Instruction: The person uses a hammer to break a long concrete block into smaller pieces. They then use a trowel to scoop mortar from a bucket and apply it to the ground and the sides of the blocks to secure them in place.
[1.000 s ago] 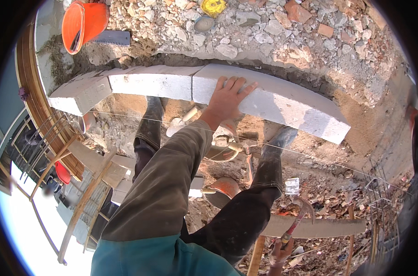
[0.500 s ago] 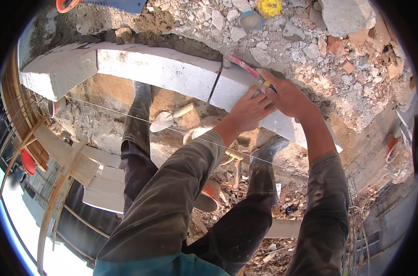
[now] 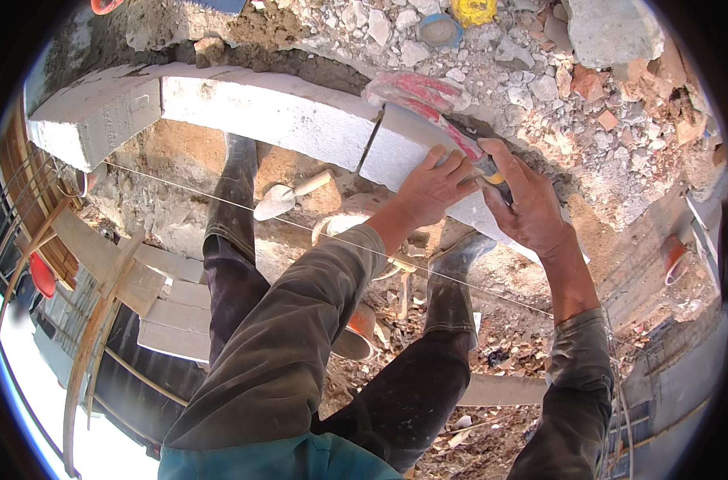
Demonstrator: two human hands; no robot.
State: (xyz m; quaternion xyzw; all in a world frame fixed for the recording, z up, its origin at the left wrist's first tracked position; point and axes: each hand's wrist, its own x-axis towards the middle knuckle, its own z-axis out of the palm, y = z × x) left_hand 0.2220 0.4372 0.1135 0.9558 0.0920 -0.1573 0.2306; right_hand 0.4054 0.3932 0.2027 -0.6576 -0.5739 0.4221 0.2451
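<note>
A row of white building blocks runs across the upper middle, with a dark joint between the middle block (image 3: 252, 110) and the right-hand block (image 3: 404, 148). My left hand (image 3: 428, 190) rests on that right-hand block, fingers stretched out and holding nothing. Just beside it, my right hand (image 3: 532, 208) is wrapped round the dark and yellow grip of a red hammer (image 3: 460, 140). Motion smears the hammer's far end above the block, so the head's shape is unclear. Below the row lies a trowel (image 3: 276, 202) with a pale wooden handle. A taut string (image 3: 316, 230) crosses beneath my hands.
Broken rubble (image 3: 532, 88) banks up behind the blocks, with a yellow round object (image 3: 473, 10) and a blue-rimmed container (image 3: 440, 30) on it. An orange bucket (image 3: 358, 330) stands between my legs. More pale blocks (image 3: 176, 324) are stacked at left, near wooden planks (image 3: 100, 320).
The hammer has moved and its far end is now blurred. My right hand has shifted a little right and down, apart from my left hand, which stays on the block. The view has shifted slightly.
</note>
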